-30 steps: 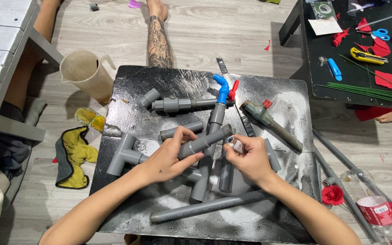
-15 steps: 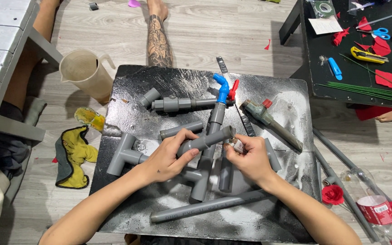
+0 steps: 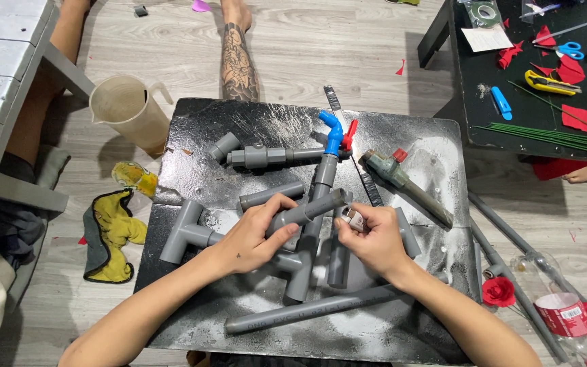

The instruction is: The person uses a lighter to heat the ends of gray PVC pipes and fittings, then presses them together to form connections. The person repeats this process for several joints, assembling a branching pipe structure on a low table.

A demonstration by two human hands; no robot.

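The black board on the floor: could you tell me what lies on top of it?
On the black board lie grey pipe pieces, a tee fitting, a blue valve and a long pipe. The left hand and right hand cover whatever lies beneath them.

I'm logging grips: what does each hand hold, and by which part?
Left hand grips a short grey pipe around its lower end. Right hand pinches a small roll at the pipe's open end; its kind cannot be told.
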